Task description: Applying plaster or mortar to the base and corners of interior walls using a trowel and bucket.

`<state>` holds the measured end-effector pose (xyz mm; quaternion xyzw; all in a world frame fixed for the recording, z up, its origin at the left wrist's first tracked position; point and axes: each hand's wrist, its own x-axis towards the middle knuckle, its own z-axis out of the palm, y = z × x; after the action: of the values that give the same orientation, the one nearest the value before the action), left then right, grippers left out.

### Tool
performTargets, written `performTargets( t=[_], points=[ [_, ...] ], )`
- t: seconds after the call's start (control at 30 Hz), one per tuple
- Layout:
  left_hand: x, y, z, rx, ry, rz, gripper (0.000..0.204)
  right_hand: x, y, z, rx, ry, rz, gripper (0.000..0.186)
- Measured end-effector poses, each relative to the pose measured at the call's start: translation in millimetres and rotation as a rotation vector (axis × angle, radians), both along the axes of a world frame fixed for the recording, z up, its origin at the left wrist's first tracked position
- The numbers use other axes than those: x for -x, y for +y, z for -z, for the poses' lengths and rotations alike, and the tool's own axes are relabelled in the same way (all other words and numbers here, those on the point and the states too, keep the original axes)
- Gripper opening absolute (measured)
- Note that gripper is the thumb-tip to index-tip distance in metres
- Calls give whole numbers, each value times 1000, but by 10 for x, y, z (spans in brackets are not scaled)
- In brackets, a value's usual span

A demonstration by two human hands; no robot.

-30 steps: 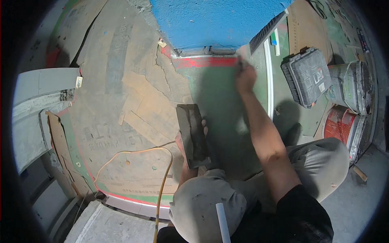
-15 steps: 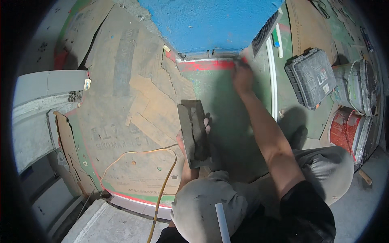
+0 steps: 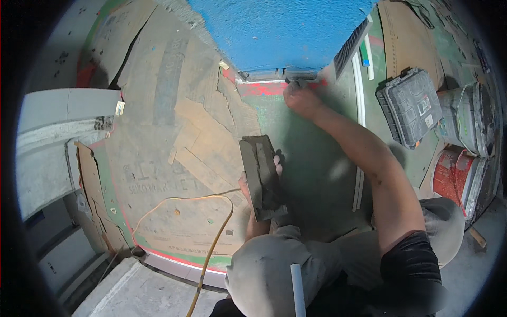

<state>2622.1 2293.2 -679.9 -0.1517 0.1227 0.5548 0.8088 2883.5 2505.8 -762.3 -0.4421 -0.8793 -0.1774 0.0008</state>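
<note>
My left hand (image 3: pixel 244 186) supports a narrow grey slab (image 3: pixel 257 179) from below, its fingers curled round both long edges. Thick wet mortar (image 3: pixel 266 177) lies along the slab's upper face. Farther forward, my right hand (image 3: pixel 302 100) is closed round a small tool (image 3: pixel 297 83) at the foot of the blue wall (image 3: pixel 285 37). The tool looks like a trowel, but the hand and the dim light hide much of it. Beside it, a grey strip (image 3: pixel 259 77) runs along the wall's base above a red-painted band (image 3: pixel 264 89).
Cardboard sheets (image 3: pixel 158 132) cover the floor at left, with a yellow cable (image 3: pixel 215 243) across them. White trim (image 3: pixel 360 105) and a grille panel (image 3: pixel 351 47) stand right of the wall. A grey toolcase (image 3: pixel 409 105) and buckets (image 3: pixel 451 174) are farther right.
My right hand has moved left along the wall's base with its tool, the elbow swinging outward. My left hand still holds the slab; the whole view has shifted slightly.
</note>
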Motion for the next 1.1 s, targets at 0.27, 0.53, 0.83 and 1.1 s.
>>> performTargets(
  t=[0.27, 0.53, 0.83, 1.1],
  points=[
    [76, 8, -70, 37, 111, -90, 76, -266, -47, -160, 144, -140, 79, 35],
    [135, 80, 169, -70, 118, -63, 76, -117, -184, -69, 42, 171, 79, 35],
    [-122, 305, -65, -28, 54, 15, 70, -603, -720, -56, -35, 786, 851, 31],
    [-361, 819, -76, -101, 206, 20, 78, -305, -1170, -471, -190, 1034, 906, 27]
  ],
)
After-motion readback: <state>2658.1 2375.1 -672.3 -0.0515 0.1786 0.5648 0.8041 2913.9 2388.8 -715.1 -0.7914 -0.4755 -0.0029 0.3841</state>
